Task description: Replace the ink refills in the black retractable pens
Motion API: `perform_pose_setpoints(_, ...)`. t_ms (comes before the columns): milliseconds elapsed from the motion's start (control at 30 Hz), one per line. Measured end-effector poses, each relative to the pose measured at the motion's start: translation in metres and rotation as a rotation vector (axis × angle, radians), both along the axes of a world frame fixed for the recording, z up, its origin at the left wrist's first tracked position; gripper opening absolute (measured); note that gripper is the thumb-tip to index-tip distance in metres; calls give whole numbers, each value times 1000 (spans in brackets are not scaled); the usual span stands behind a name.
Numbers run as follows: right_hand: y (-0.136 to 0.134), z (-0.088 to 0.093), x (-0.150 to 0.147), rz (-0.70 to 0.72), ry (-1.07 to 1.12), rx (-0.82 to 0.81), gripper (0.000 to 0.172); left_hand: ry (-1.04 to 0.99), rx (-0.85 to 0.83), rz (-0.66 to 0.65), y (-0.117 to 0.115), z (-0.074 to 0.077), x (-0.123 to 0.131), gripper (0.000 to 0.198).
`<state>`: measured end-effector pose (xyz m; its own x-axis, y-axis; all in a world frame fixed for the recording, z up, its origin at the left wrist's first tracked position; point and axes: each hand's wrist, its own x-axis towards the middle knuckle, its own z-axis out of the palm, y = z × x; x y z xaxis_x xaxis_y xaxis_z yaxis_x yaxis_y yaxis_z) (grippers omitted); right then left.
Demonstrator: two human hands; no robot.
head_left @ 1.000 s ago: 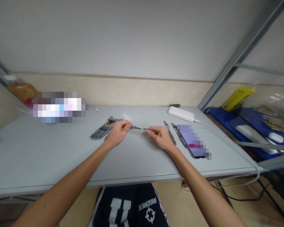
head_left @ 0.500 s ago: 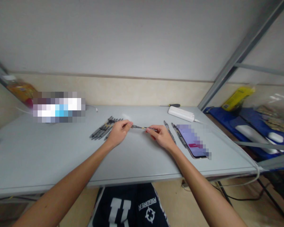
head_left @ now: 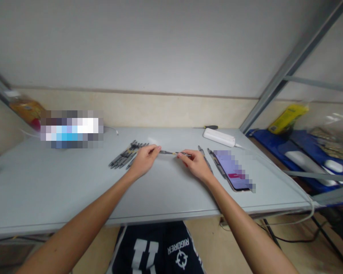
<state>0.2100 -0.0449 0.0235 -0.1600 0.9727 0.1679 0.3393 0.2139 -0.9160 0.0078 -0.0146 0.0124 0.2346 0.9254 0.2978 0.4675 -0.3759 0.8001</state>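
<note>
A slim grey pen (head_left: 168,152) lies level between my two hands, just above the desk. My left hand (head_left: 144,159) pinches its left end between thumb and fingers. With thumb and fingertips my right hand (head_left: 194,163) grips the other end, and part of the pen is hidden there. Several similar grey pens (head_left: 122,157) lie side by side, partly behind my left hand. To the right of my right hand are another pen (head_left: 205,158) and, beyond it, one or more pens (head_left: 216,163) along the edge of a phone (head_left: 231,171).
A white power strip (head_left: 218,137) with a cable sits at the back right, near a black-and-yellow screwdriver (head_left: 210,127). At the back left are a blurred-out object (head_left: 71,129) and a bottle (head_left: 27,108). The grey desk (head_left: 171,194) ends before my lap.
Both hands stay in nearly the same place on the pen. The fingers of my right hand have shifted slightly, and a bit more of the pen's right end shows.
</note>
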Motion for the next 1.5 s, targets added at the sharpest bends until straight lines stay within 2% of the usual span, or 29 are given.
perform_pose_setpoints(233, 3, -4, 2, -64, -13, 38, 36, -84, -39, -96, 1, -2, 0, 33)
perform_pose_setpoints(533, 0, 0, 1, -7, -17, -5, 36, -72, -24, -103, 5, -6, -5, 28)
perform_pose_setpoints(1167, 1, 0, 0, -55, 53, 36, 30, -53, -37, -131, 2, -5, 0, 26)
perform_pose_setpoints(1500, 5, -7, 1, -125, 41, 136, 32, -51, -67, -168, 0, -3, 0, 29)
